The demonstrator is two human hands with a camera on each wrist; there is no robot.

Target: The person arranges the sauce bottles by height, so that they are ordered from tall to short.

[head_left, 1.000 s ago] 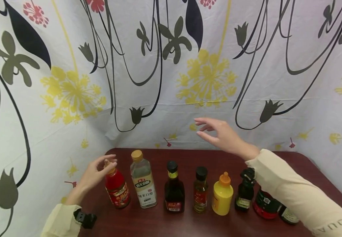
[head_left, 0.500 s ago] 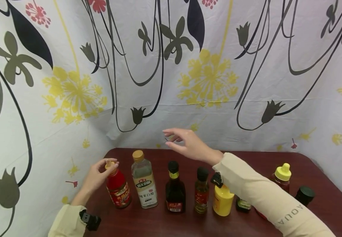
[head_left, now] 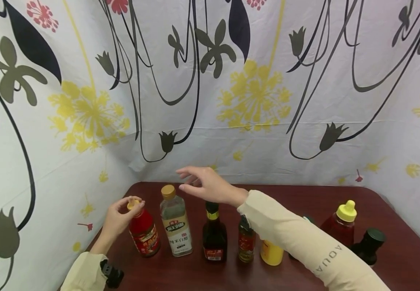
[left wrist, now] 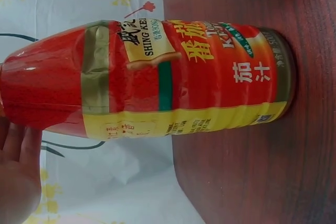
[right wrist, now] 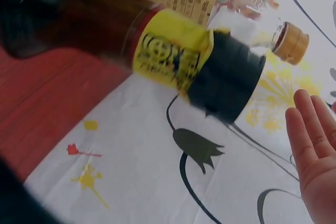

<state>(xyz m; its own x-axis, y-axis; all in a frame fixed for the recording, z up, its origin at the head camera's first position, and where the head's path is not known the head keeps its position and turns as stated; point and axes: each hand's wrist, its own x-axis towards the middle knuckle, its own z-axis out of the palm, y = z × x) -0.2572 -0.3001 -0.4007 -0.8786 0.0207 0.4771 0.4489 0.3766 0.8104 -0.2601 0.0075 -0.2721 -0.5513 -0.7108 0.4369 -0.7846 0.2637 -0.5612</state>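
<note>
My left hand (head_left: 118, 216) holds a red ketchup bottle (head_left: 145, 236) by its yellow-orange cap, thumb and fingers round the top. The bottle stands upright on the table, and its label fills the left wrist view (left wrist: 178, 77). In the air, my right hand (head_left: 207, 184) has loosely bent fingers and holds nothing. It is just right of the orange cap of a clear white vinegar bottle (head_left: 177, 230) and above a dark sauce bottle (head_left: 214, 238), whose black cap it partly covers. The right wrist view shows that dark bottle's black cap (right wrist: 228, 77) apart from the fingers.
Along the dark red table (head_left: 159, 279) stand a small red-labelled bottle (head_left: 246, 242), a yellow squeeze bottle (head_left: 271, 254), a yellow-capped bottle (head_left: 344, 220) and a dark green-capped bottle (head_left: 370, 244). My right sleeve (head_left: 304, 238) hides part of the row. A flowered cloth hangs behind.
My right hand has moved left and down, from above the right half of the row to beside the vinegar bottle's cap. The left hand stays on the ketchup bottle.
</note>
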